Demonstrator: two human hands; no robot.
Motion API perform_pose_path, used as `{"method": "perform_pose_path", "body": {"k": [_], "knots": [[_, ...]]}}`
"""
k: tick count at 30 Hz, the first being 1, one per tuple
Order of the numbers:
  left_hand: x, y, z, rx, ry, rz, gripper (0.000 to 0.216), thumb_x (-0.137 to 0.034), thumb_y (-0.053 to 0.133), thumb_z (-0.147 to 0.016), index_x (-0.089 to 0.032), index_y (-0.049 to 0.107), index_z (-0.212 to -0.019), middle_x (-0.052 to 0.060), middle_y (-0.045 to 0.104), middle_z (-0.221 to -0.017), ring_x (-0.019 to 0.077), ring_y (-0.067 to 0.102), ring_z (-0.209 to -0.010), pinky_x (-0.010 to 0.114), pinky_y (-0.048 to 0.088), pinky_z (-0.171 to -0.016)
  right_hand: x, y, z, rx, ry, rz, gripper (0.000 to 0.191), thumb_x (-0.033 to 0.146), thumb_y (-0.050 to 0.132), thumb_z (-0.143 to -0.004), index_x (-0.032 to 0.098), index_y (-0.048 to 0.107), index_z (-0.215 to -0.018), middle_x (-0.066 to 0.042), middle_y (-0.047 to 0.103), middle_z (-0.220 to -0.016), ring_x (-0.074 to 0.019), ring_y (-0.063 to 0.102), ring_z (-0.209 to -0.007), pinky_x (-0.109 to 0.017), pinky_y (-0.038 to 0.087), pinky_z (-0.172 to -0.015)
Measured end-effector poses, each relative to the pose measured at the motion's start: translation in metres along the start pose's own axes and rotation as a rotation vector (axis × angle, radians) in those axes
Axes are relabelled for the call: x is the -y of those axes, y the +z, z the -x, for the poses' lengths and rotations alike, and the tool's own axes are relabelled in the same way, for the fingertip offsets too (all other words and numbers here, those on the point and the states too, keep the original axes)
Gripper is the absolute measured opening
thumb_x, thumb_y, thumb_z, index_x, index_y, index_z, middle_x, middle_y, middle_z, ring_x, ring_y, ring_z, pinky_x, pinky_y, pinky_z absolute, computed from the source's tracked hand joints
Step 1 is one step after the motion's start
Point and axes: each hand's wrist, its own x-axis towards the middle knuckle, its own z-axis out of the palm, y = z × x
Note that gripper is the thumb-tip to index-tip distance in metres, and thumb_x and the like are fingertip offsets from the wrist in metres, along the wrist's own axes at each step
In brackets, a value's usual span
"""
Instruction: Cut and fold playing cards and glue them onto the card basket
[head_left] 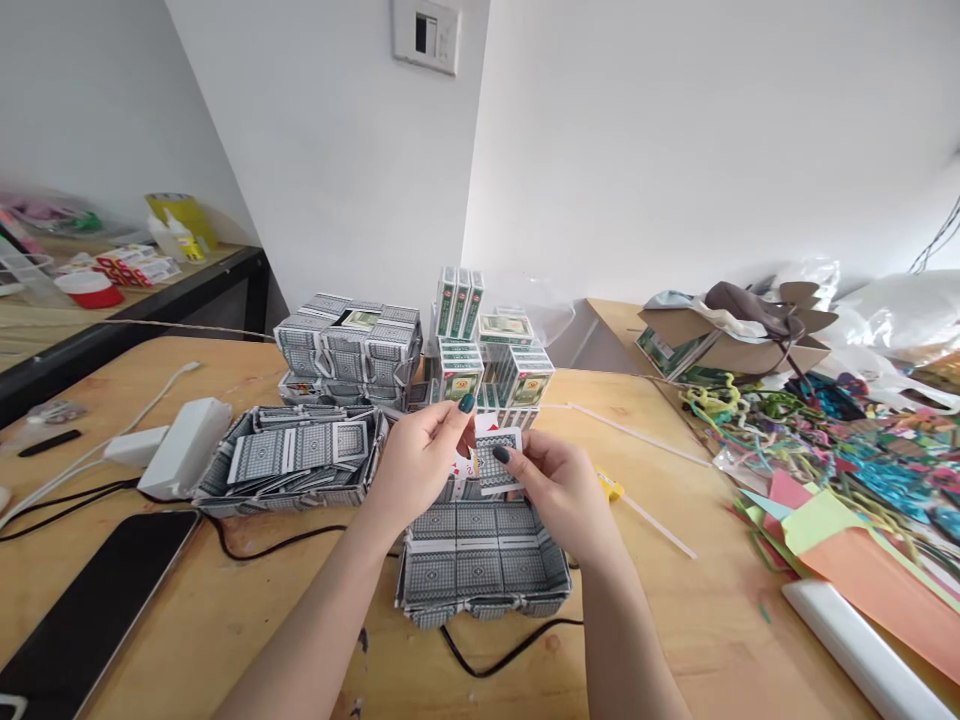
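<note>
My left hand (420,462) and my right hand (559,487) meet above the wooden table (247,620), both pinching a small folded bundle of playing cards (491,455) with grey patterned backs and a red-and-white face. Directly under the hands sits a shallow tray woven from cards (480,570). To its left lies a second card tray (300,460) filled with flat card pieces. Behind them stand stacked card boxes (349,345) and green-and-white card packs (487,345).
A dark phone (90,610) and a white charger (184,445) with cables lie at the left. Coloured paper (847,540), pipe cleaners and a cardboard box (720,335) crowd the right. A black cable (502,655) runs under the near tray. A second table stands far left.
</note>
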Motion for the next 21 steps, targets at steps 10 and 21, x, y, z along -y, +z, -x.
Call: {"method": "perform_pose_path", "body": {"k": [10, 21], "knots": [[-0.003, 0.003, 0.003, -0.009, 0.005, -0.048, 0.022, -0.033, 0.048, -0.081, -0.018, 0.062, -0.078, 0.000, 0.060, -0.063, 0.0119, 0.054, -0.056, 0.022, 0.039, -0.053, -0.003, -0.001, -0.002, -0.090, 0.000, 0.204, 0.032, 0.038, 0.051, -0.077, 0.020, 0.038, -0.054, 0.006, 0.040, -0.044, -0.0097, 0.045, -0.040, -0.020, 0.034, -0.040], [-0.003, 0.008, 0.010, 0.238, 0.071, 0.041, 0.062, -0.018, 0.065, -0.068, -0.030, 0.043, -0.124, 0.003, 0.061, -0.097, 0.0130, 0.060, -0.074, 0.028, 0.052, -0.069, -0.004, -0.019, -0.004, -0.156, 0.052, 0.156, 0.036, 0.046, 0.053, -0.077, 0.018, 0.050, -0.056, 0.001, 0.055, -0.043, -0.0103, 0.046, -0.038, -0.021, 0.034, -0.040]]}}
